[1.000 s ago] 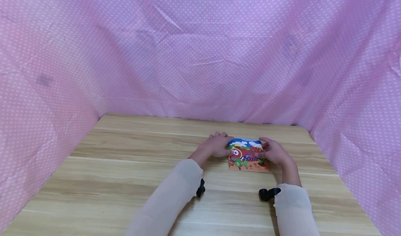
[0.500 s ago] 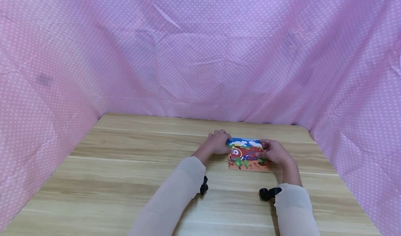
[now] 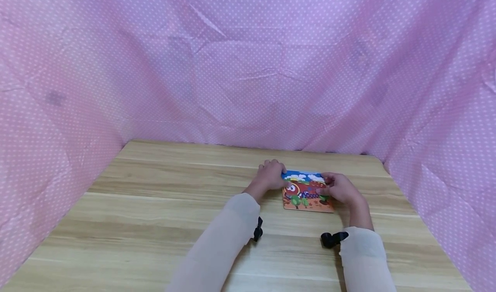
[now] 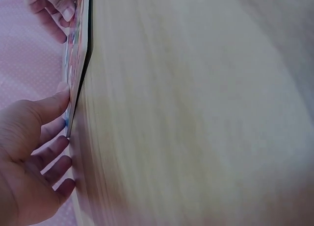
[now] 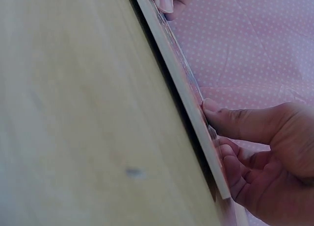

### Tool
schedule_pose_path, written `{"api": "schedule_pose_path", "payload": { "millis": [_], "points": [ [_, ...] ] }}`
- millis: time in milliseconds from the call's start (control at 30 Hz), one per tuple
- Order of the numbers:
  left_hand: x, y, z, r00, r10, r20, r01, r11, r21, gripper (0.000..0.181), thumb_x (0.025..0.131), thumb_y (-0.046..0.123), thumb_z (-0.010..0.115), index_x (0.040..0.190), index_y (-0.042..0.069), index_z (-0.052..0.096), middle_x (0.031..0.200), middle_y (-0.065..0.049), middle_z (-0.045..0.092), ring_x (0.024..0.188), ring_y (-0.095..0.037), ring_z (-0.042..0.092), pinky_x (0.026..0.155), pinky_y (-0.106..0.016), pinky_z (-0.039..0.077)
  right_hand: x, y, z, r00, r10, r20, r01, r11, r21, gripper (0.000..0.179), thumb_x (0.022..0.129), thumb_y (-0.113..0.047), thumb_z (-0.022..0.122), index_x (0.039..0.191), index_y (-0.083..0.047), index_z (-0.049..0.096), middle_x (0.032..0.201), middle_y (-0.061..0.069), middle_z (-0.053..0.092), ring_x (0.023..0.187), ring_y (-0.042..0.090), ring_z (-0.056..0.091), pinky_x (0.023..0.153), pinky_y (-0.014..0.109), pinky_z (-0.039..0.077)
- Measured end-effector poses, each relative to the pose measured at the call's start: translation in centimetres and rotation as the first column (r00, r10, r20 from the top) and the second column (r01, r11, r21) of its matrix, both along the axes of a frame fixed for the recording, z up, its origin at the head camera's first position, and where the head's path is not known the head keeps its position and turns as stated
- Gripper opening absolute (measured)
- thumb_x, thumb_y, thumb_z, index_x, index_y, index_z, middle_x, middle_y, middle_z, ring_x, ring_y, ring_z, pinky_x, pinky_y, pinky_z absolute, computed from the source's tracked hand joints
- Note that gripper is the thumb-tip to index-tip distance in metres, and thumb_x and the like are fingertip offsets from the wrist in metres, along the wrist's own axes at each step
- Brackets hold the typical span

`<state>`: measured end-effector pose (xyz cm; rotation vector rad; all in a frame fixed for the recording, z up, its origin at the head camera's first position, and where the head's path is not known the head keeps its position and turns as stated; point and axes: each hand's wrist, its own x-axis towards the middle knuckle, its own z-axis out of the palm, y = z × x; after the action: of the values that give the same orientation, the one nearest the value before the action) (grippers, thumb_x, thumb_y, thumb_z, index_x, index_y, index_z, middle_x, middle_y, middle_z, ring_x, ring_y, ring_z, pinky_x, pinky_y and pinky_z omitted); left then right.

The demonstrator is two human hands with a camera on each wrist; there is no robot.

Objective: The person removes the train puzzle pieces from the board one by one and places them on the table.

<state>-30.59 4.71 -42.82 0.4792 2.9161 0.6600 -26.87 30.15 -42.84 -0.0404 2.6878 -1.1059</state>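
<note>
A thin square picture board (image 3: 304, 199), with a red cartoon creature, blue sky and green plants, lies picture side up on the wooden table. My left hand (image 3: 270, 176) grips its left side, thumb over the picture and fingers at the edge. On the opposite side my right hand (image 3: 340, 188) holds it, with the thumb on the face and the other fingers curled by the edge. Seen in the right wrist view, a pale edge of the board (image 5: 184, 106) has a dark gap or shadow under it. Parts of both sides are hidden by the hands.
The wooden table (image 3: 162, 223) reaches out to a pink dotted cloth (image 3: 248, 76), which hangs behind it and on both sides. Black wrist cameras (image 3: 331, 240) sit at the light sleeves (image 3: 364, 257).
My left hand has shifted slightly along the board's left side, and its forearm has swung a little to the right. The right hand and the board have hardly moved.
</note>
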Motion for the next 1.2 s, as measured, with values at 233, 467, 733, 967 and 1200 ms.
{"api": "schedule_pose_path", "payload": {
  "millis": [233, 467, 733, 967, 1200],
  "points": [
    [-0.2, 0.4, -0.3, 0.996, 0.076, 0.042, -0.079, 0.995, 0.065, 0.043, 0.086, 0.048, 0.081, 0.116, 0.019, 0.070, 0.117, 0.000, 0.055, 0.112, -0.023, 0.043, 0.101, -0.042, 0.034, 0.0, -0.2, 0.0, 1.000, -0.008, 0.012, 0.008, 1.000, -0.011, 0.067, 0.097, -0.016, 0.073, 0.152, 0.002, 0.041, 0.140, 0.029, 0.049, 0.120, 0.041, 0.048, 0.109, 0.061, 0.037],
    [-0.2, 0.4, -0.3, 0.997, 0.066, 0.049, -0.069, 0.996, 0.064, 0.043, 0.087, 0.045, 0.080, 0.119, 0.018, 0.068, 0.119, -0.002, 0.054, 0.112, -0.024, 0.041, 0.102, -0.045, 0.030, 0.0, -0.5, 0.2, 0.999, -0.020, 0.025, 0.021, 1.000, -0.019, 0.067, 0.097, -0.017, 0.073, 0.153, 0.001, 0.041, 0.140, 0.029, 0.048, 0.120, 0.041, 0.047, 0.109, 0.061, 0.037],
    [-0.4, 0.7, -0.4, 0.995, 0.071, 0.074, -0.076, 0.995, 0.062, 0.047, 0.088, 0.044, 0.080, 0.124, 0.018, 0.068, 0.120, -0.002, 0.053, 0.112, -0.024, 0.040, 0.102, -0.045, 0.031, 0.2, -0.5, 0.6, 0.999, -0.020, 0.037, 0.020, 1.000, 0.006, 0.070, 0.096, -0.020, 0.075, 0.153, 0.000, 0.040, 0.142, 0.030, 0.047, 0.122, 0.043, 0.047, 0.110, 0.063, 0.036],
    [-0.4, 0.8, -0.4, 0.993, 0.081, 0.086, -0.087, 0.994, 0.064, 0.046, 0.087, 0.043, 0.080, 0.124, 0.018, 0.068, 0.119, -0.001, 0.053, 0.112, -0.023, 0.039, 0.103, -0.044, 0.030, -0.1, -0.7, 1.4, 0.999, 0.035, -0.017, -0.034, 0.995, 0.090, 0.066, 0.094, -0.014, 0.076, 0.151, -0.002, 0.045, 0.142, 0.031, 0.049, 0.125, 0.046, 0.050, 0.106, 0.064, 0.040],
    [-0.5, 0.8, -0.4, 0.993, 0.077, 0.095, -0.083, 0.994, 0.064, 0.045, 0.088, 0.042, 0.080, 0.124, 0.018, 0.068, 0.118, -0.001, 0.053, 0.112, -0.024, 0.039, 0.104, -0.045, 0.029, -1.2, -1.7, 3.1, 0.983, 0.181, -0.037, -0.165, 0.948, 0.273, 0.057, 0.091, -0.013, 0.079, 0.144, -0.010, 0.058, 0.137, 0.025, 0.056, 0.118, 0.042, 0.054, 0.102, 0.064, 0.043]
  ]
}}
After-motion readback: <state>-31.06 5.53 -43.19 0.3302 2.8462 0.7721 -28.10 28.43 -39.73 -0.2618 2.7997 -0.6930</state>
